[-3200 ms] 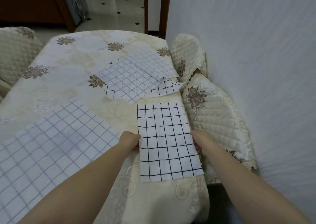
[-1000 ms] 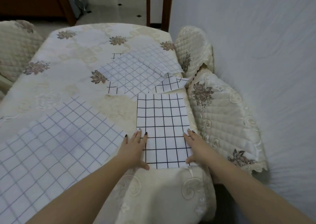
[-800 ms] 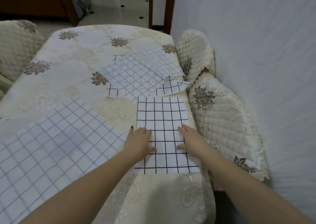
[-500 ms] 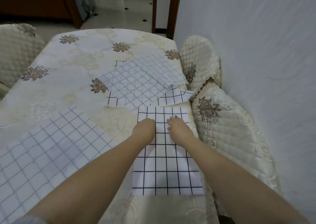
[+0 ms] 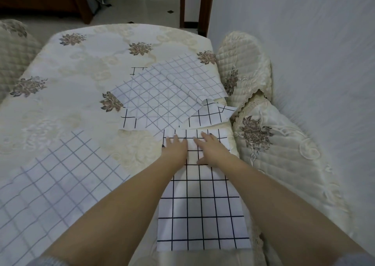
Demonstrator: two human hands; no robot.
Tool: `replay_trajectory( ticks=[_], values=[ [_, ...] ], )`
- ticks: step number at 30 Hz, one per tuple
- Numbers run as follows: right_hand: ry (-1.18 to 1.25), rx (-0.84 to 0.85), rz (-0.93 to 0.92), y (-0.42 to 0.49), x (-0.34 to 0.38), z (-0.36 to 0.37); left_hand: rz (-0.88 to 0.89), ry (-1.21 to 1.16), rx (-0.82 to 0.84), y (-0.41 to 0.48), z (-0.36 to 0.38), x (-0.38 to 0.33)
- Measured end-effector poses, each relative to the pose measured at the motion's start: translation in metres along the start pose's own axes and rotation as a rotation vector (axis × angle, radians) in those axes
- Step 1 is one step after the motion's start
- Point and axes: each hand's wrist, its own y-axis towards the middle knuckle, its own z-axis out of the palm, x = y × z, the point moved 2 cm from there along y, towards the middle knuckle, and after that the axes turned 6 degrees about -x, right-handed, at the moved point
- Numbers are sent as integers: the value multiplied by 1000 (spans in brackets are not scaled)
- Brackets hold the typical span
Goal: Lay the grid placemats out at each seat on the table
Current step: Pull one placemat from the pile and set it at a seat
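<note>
A white placemat with a bold black grid [image 5: 200, 211] lies flat at the table's right edge in front of me. My left hand [image 5: 176, 147] and my right hand [image 5: 211, 147] rest palm down, side by side, on its far end, fingers spread. Beyond them lies a loose pile of placemats [image 5: 168, 97], pale grid side up, with black-grid corners showing underneath. Another pale-grid placemat [image 5: 52, 180] lies at the near left.
The table [image 5: 85, 66] wears a cream floral cloth. Two quilted chair backs [image 5: 245, 77] [image 5: 284, 156] stand between its right edge and a white wall. Another chair [image 5: 14, 46] is at the far left. Tiled floor and wooden posts lie beyond.
My hands slid from the near sides of the black-grid placemat up its middle to the far end, flat on it. The mat lies a little nearer me.
</note>
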Motion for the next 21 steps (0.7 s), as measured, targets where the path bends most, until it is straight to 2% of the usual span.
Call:
replay_trajectory(
  ticks=[8,12,14,17,19,21],
  values=[
    [-30,56,106,-14,-38,-9,-13,-186,-72,-5,1,10],
    [60,27,145,-23,-33,-14,-11,-436,-162,-20,-11,21],
    [272,-45,165,-36,-27,-21,-69,-638,-245,-34,-20,30],
    [768,-166,268,-64,-18,-28,-184,-1032,-306,-62,-29,48],
    [1132,-225,374,-82,-8,-25,-251,-1205,-337,-86,-28,60],
    [1397,-231,447,-99,6,-17,-304,-1331,-385,-113,-22,71]
  ],
)
